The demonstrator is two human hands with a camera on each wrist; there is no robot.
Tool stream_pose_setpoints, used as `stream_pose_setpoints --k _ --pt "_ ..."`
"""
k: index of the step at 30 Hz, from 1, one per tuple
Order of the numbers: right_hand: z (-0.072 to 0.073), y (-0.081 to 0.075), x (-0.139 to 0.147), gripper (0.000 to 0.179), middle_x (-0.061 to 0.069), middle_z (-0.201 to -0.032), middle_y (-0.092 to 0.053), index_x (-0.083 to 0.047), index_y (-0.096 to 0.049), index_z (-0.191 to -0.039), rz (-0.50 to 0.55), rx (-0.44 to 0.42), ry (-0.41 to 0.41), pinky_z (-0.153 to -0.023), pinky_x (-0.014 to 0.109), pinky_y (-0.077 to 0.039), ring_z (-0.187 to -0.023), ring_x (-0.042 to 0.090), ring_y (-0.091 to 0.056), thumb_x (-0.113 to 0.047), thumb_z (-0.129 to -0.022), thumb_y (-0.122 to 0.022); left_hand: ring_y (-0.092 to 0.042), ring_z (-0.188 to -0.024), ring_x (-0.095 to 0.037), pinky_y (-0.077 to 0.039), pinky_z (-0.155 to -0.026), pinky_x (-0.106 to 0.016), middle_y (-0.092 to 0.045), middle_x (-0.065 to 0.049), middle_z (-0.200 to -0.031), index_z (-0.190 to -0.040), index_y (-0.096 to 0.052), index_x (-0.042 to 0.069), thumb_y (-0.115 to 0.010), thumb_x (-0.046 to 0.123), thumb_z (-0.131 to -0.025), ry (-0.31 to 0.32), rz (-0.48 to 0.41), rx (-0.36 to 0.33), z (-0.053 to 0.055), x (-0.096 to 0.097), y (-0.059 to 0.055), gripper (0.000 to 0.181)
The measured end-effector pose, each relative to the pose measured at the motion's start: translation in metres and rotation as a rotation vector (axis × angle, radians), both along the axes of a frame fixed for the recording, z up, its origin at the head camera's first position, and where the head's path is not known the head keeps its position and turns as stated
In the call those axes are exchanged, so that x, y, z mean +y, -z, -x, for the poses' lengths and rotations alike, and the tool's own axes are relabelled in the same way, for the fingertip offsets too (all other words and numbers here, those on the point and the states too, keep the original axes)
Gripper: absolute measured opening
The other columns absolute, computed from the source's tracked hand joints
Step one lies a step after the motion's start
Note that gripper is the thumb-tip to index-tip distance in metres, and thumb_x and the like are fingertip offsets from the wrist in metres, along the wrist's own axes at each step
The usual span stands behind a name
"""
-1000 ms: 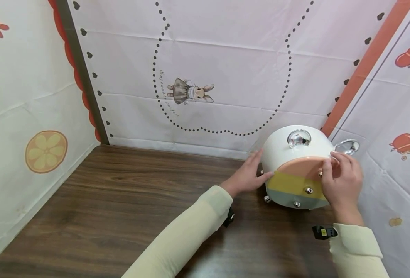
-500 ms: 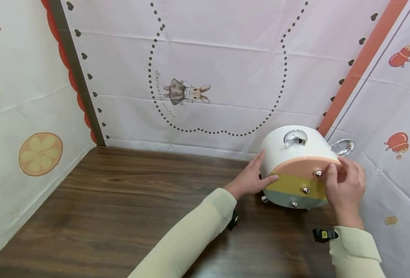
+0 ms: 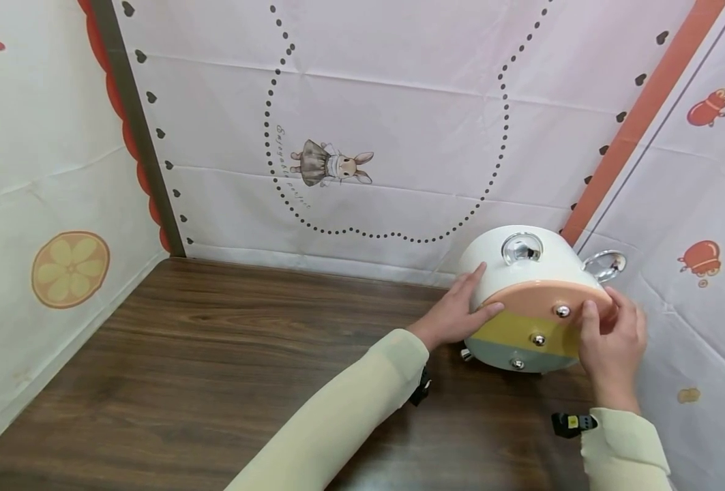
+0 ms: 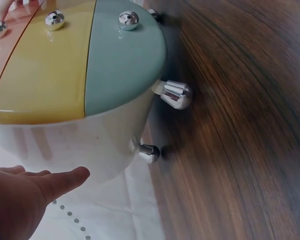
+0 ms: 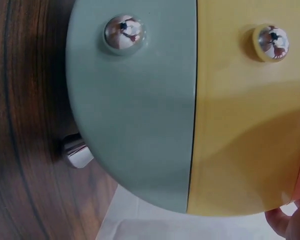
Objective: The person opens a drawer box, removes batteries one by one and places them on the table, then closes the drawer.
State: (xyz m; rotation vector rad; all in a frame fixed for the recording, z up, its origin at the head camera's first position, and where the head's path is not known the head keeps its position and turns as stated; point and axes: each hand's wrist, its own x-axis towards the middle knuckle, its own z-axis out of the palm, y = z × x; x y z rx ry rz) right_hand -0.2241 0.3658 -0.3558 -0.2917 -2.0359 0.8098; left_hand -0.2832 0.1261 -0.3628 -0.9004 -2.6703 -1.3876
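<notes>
A rounded white mini drawer cabinet [image 3: 561,256] stands at the table's back right. Its front has an orange drawer [image 3: 528,296], a yellow drawer [image 3: 509,329] and a grey-green drawer [image 3: 494,351], each with a silver knob. My left hand [image 3: 454,315] rests along the cabinet's left side, fingers fairly straight, thumb reaching toward the front edge. At the opposite edge, my right hand [image 3: 614,344] has its thumb on the front by the orange drawer and its curled fingers round the side. In the right wrist view, fingertips [image 5: 277,220] touch that edge. The back is hidden.
Silver ear-like rings, including one at the top right [image 3: 605,264], stick out of the cabinet. It stands on short silver feet [image 4: 176,95]. Printed cloth walls [image 3: 399,136] close in the dark wooden table [image 3: 215,354] behind and at both sides.
My right hand has moved off the top knob to the cabinet's right edge, so that knob shows now. My left hand has slid a little farther onto the left side.
</notes>
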Motion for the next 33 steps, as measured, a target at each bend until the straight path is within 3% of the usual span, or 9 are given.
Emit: stream_pose_setpoints --k 5,11,19,33 --pt "0.001 0.006 0.003 0.048 0.013 -0.1 -0.044 -0.016 -0.05 -0.139 -0.01 -0.021 0.01 -0.08 0.038 -0.03 -0.09 0.009 -0.035 -0.033 -0.095 -0.054 -0.016 -0.15 -0.022 -0.03 -0.116 -0.048 -0.008 -0.005 -0.164 -0.151 0.006 0.047 -0.038 0.063 -0.096 0.009 0.013 -0.009 -0.003 0.005 -0.004 0.073" --pt "0.0 0.014 0.005 0.052 0.027 -0.118 -0.047 -0.019 -0.043 -0.145 0.022 -0.028 -0.024 -0.089 0.053 -0.029 -0.104 0.037 -0.04 -0.032 -0.095 -0.052 -0.021 -0.149 -0.03 -0.034 -0.113 -0.05 -0.002 -0.007 -0.165 -0.151 0.006 0.049 -0.032 0.061 -0.098 -0.003 0.024 -0.007 -0.006 0.012 -0.004 0.066" --pt "0.0 0.02 0.005 0.055 0.024 -0.132 -0.044 -0.027 -0.033 -0.149 0.116 -0.099 -0.022 -0.099 0.057 -0.032 -0.114 0.037 -0.042 -0.036 -0.097 -0.05 -0.023 -0.147 -0.034 -0.035 -0.113 -0.048 -0.004 -0.013 -0.164 -0.152 0.005 0.046 -0.027 0.054 -0.102 -0.032 0.044 0.032 -0.006 0.018 -0.002 0.06" --pt "-0.001 0.02 0.002 0.057 0.024 -0.135 -0.043 -0.026 -0.031 -0.15 0.114 -0.111 -0.037 -0.103 0.061 -0.03 -0.118 0.04 -0.042 -0.039 -0.098 -0.049 -0.026 -0.146 -0.033 -0.035 -0.113 -0.045 -0.006 -0.011 -0.164 -0.153 0.003 0.043 -0.025 0.049 -0.103 -0.044 0.051 0.051 -0.009 0.013 -0.004 0.057"
